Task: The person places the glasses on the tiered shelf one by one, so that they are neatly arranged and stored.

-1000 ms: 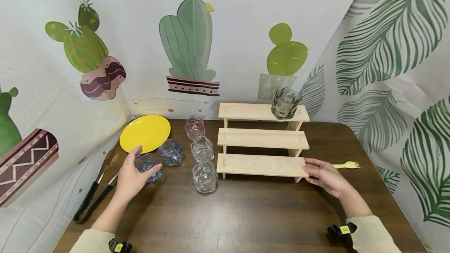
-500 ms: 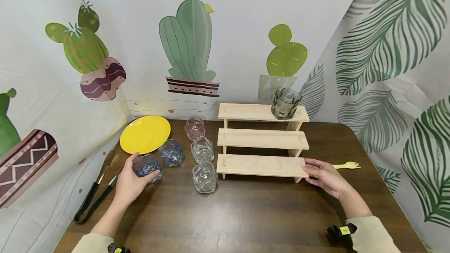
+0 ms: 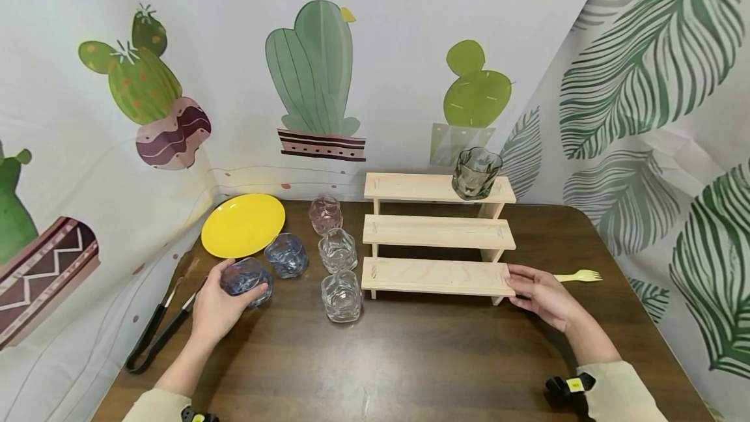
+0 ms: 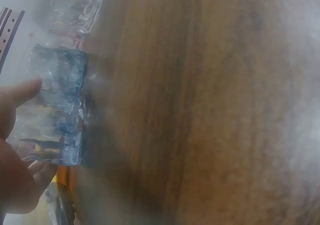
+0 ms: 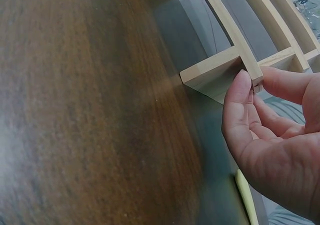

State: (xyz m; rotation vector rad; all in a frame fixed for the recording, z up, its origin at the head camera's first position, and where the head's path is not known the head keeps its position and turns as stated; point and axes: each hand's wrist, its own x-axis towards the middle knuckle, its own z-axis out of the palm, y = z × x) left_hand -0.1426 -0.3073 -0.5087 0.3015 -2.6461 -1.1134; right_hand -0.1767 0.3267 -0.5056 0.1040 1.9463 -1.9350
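Observation:
My left hand (image 3: 217, 308) holds a blue wavy-sided glass (image 3: 246, 277) at the left of the table, thumb on its near right side and fingers on the far left. In the left wrist view this blue glass (image 4: 72, 145) stands upright with its base at the tabletop. A second blue glass (image 3: 286, 256) is just behind and right of it. On the other side, my right hand (image 3: 545, 296) pinches the right end of the lowest board of a three-step wooden shelf (image 3: 436, 272). The right wrist view shows thumb and fingers at that board's corner (image 5: 254, 77).
Two clear glasses (image 3: 338, 251) and a pink glass (image 3: 325, 215) form a line left of the shelf. A grey glass (image 3: 477, 174) stands on the top step. At left lie a yellow plate (image 3: 243, 223) and black-handled tongs (image 3: 158, 337); a pale yellow fork (image 3: 580, 276) lies at right.
My left hand has lowered slightly and its fingers and thumb have closed in around the front blue glass. My right hand has stayed at the shelf's end.

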